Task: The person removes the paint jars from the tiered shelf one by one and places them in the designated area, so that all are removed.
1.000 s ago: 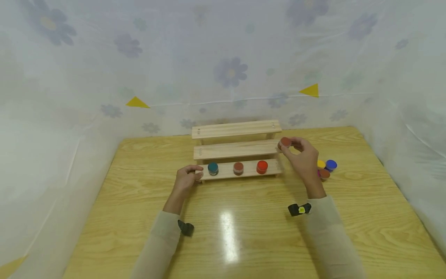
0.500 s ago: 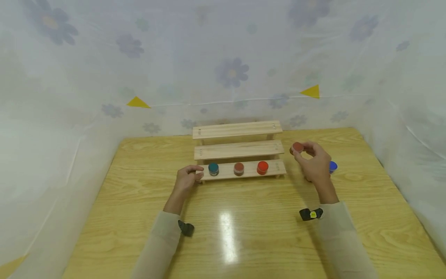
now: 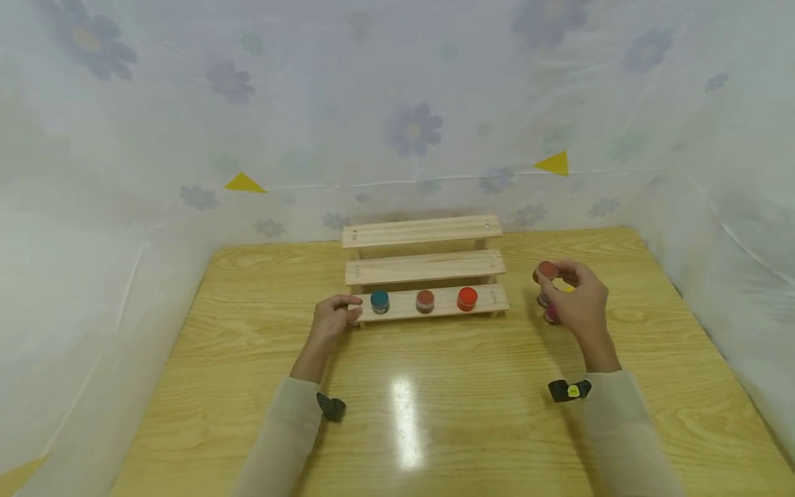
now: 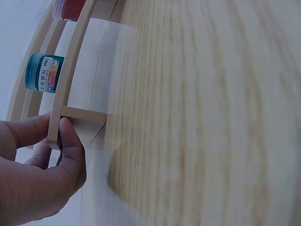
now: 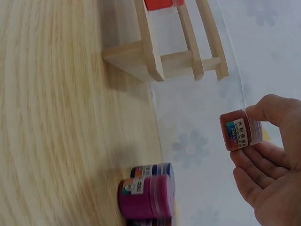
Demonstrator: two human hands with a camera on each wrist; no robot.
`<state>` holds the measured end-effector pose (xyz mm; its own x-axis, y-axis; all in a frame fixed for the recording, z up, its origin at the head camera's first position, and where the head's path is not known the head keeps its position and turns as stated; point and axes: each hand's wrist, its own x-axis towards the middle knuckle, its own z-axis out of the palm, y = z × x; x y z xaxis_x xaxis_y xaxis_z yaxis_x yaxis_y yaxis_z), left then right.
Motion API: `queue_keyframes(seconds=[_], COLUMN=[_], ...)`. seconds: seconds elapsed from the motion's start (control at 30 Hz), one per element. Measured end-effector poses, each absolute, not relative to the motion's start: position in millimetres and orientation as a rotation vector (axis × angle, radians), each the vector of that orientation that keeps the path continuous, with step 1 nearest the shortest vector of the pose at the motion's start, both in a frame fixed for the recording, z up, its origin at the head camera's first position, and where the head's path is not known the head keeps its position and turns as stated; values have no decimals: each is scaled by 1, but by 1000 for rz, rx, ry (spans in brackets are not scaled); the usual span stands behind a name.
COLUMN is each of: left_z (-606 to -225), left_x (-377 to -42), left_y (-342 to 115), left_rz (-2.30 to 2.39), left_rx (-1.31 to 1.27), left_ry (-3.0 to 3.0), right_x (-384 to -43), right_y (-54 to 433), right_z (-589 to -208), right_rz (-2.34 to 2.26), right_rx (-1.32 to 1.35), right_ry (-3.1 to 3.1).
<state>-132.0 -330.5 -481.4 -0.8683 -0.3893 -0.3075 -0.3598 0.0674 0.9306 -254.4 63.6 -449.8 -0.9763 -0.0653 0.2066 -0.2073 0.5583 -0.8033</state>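
Note:
A three-step wooden rack (image 3: 422, 268) stands toward the back of the table. My left hand (image 3: 330, 320) pinches the left end of its lowest board between thumb and fingers, as the left wrist view shows. On that board sit a teal paint jar (image 3: 379, 302), a brown paint jar (image 3: 425, 301) and a red paint jar (image 3: 467, 299). To the right of the rack, my right hand (image 3: 581, 304) holds another brown paint jar (image 5: 237, 131) off the table by thumb and fingers. Beneath it is a magenta paint jar (image 5: 143, 197), partly hidden by the hand in the head view.
Around the magenta jar are more jars, among them one with a yellow lid (image 3: 568, 290) and a dark blue one (image 5: 162, 170); the right hand covers part of this group. A flower-patterned sheet (image 3: 413, 131) hangs behind the wood-grain table (image 3: 348, 442) and at its sides.
My right hand has carried the brown jar from the middle board's right end rightward and nearer, over the group of jars. The left hand keeps its place on the rack.

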Motion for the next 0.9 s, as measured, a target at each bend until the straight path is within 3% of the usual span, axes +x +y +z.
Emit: queue_keyframes(seconds=[0.9], left_z=[-479], left_x=[-133], left_y=[-329], left_rz=[-1964], left_rx=[800], left_ry=[-2255], right_x=[-247], right_y=[113], right_z=[-467], right_rz=[1303], right_rx=[-54], right_ry=[-2648])
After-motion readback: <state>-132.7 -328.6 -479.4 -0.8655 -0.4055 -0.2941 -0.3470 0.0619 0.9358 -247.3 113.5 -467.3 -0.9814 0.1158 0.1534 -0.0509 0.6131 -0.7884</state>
